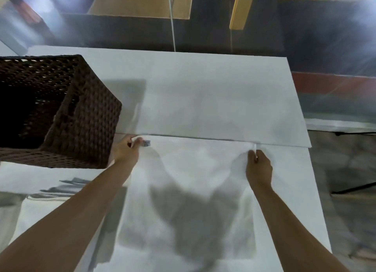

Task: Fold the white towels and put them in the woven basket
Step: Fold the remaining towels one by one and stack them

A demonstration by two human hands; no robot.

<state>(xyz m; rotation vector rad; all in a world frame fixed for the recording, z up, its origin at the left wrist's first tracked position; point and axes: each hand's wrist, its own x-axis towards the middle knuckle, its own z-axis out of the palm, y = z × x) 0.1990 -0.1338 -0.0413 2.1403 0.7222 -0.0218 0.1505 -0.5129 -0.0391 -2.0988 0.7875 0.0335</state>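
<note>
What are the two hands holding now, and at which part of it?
A white towel: the left hand pinches its far left corner, the right hand its far right corner.

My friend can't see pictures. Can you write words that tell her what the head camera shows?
Two bare arms reach forward over a white table; the left hand and right hand each pinch a far corner of a white towel spread between them. A dark brown woven basket stands on the table to the left.

Woven basket (61, 113) cut off at left edge
</note>
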